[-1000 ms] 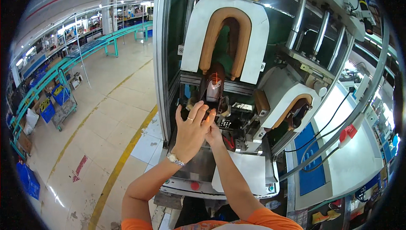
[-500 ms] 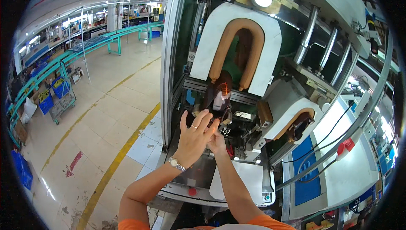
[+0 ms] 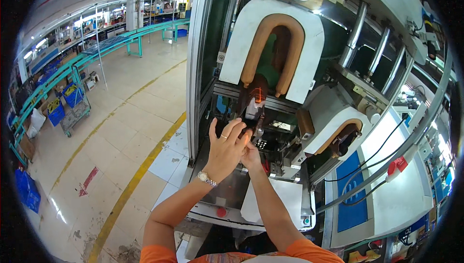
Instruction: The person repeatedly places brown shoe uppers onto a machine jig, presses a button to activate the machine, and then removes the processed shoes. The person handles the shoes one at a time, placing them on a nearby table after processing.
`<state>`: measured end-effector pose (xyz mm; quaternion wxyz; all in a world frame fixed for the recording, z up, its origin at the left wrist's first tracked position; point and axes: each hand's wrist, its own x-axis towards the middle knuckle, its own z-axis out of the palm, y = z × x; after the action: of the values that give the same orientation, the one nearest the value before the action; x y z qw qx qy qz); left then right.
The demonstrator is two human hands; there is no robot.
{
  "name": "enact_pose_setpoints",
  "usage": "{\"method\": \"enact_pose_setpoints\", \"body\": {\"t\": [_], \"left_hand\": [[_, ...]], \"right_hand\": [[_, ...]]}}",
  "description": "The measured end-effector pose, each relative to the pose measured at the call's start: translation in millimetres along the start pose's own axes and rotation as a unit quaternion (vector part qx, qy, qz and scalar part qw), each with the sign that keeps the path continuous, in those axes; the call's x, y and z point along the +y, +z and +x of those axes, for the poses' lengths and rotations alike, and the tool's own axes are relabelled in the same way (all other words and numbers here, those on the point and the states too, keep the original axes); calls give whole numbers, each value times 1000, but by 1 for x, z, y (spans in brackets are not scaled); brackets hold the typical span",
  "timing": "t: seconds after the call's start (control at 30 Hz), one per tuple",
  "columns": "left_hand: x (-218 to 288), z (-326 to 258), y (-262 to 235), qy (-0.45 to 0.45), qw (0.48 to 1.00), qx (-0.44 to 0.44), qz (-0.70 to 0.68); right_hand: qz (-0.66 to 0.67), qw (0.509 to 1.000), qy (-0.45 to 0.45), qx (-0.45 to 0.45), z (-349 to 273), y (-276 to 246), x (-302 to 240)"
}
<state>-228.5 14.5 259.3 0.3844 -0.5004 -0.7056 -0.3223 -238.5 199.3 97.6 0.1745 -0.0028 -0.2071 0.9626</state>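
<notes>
Brown and dark, a shoe upper (image 3: 252,99) sits upright on the machine's central post, directly below the large white pad with a tan horseshoe cushion (image 3: 273,45). Only the head view shows this, looking down over both forearms.

Below the shoe upper, the left hand (image 3: 226,149) is raised with its fingers spread and loose, a ring on one finger and a watch at the wrist; its grip is released and holds nothing, though the fingertips lie close to the dark clamp parts just under the upper. The right hand (image 3: 251,155) is mostly hidden behind the left, so I cannot tell whether its grip is closed on anything.

Judging by this, the upper is already mounted; the hands seem to be adjusting its lower edge. To the right of the upper, a second, smaller white pad (image 3: 338,127) stands tilted.
</notes>
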Motion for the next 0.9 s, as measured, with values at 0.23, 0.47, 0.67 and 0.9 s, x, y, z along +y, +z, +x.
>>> {"method": "enact_pose_setpoints", "body": {"t": [0.23,0.47,0.67,0.9], "left_hand": [[0,-47,-11,-108,985,28,-130],[-108,-345,28,-545,802,-163,-182],[-92,-362,46,-660,678,-113,-302],[-107,-367,49,-665,665,-205,-270]], "right_hand": [[-33,994,-16,104,-42,-10,-2],[-460,840,-237,164,-187,-113,-79],[-518,758,-236,318,-285,-132,-140],[-590,578,-370,426,-348,-214,-144]]}}
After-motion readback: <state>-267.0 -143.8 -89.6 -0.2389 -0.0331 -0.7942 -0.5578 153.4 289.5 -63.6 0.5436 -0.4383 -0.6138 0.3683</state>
